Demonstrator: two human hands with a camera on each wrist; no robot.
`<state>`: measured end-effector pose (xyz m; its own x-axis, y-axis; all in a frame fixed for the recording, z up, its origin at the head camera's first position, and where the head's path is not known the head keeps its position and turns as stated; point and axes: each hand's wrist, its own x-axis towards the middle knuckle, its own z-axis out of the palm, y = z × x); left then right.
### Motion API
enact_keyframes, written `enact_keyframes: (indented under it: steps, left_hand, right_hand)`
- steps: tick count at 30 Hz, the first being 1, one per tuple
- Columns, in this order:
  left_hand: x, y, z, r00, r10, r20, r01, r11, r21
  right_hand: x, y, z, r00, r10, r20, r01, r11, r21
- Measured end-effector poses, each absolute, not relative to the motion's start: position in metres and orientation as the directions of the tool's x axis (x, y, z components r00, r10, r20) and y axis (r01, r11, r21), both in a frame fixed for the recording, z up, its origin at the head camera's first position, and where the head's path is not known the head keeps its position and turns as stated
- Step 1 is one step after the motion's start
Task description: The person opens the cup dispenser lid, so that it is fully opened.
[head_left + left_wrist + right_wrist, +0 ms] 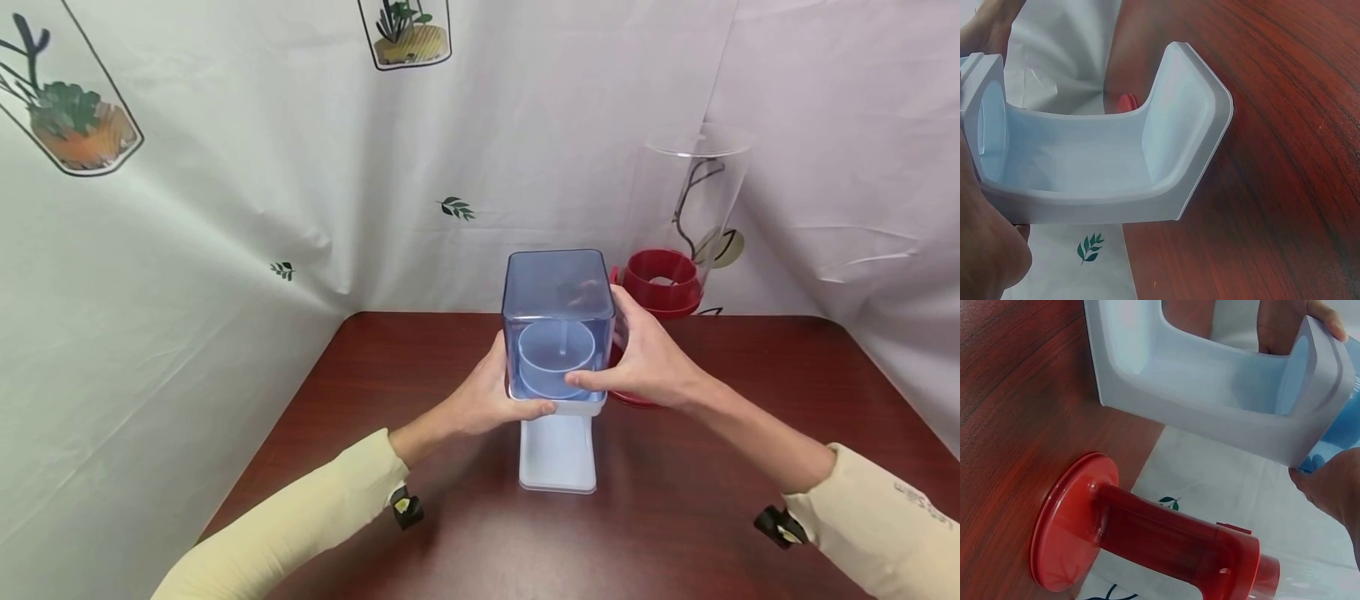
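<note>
A see-through blue square container (pixel 558 287) with a rounded cup shape inside sits on a white stand (pixel 557 454) in the head view. My left hand (pixel 487 396) grips the container's lower left side, thumb along the white collar (pixel 581 408). On the other side my right hand (pixel 648 358) holds the container higher up, its thumb lying across the front. From the left wrist view, the white stand (pixel 1091 150) shows a curved open front and a flared base. My fingers behind the container are hidden.
Behind my right hand stands a red stand (pixel 663 279) with a tall clear cylinder (pixel 667 183) on top. Its round red base (pixel 1072 525) rests on the dark wood table (pixel 420 358). A white patterned sheet (pixel 300 150) hangs along the back and left.
</note>
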<state>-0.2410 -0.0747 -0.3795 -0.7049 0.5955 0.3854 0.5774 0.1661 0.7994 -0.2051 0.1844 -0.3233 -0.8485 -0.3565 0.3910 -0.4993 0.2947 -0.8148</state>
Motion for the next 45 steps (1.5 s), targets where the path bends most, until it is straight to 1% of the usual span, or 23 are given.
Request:
enact_keyframes:
  steps: [15, 26, 36, 41, 45]
  left_hand:
    - [-0.2409, -0.0739, -0.3787, -0.706, 0.598, 0.379, 0.573, 0.169, 0.802]
    - [-0.2418, -0.0735, -0.3795, -0.685, 0.613, 0.393, 0.592, 0.155, 0.791]
    - [-0.2436, -0.0725, -0.382, -0.686, 0.604, 0.406, 0.608, 0.169, 0.776]
    - [-0.2441, -0.0711, -0.3816, -0.665, 0.613, 0.427, 0.62, 0.133, 0.774]
    - [-0.2446, -0.0714, -0.3815, -0.662, 0.615, 0.429, 0.624, 0.133, 0.77]
  right_hand:
    - [-0.2049, 0.1851, -0.3197, -0.873, -0.357, 0.334, -0.444, 0.294, -0.847]
    - [-0.2024, 0.1852, -0.321, -0.839, -0.376, 0.393, -0.515, 0.319, -0.795]
    - [-0.2034, 0.1853, -0.3235, -0.806, -0.396, 0.44, -0.57, 0.318, -0.758]
    - [-0.2036, 0.1857, -0.3227, -0.797, -0.4, 0.453, -0.587, 0.333, -0.738]
    - [-0.2036, 0.1857, -0.3216, -0.801, -0.397, 0.449, -0.584, 0.349, -0.733]
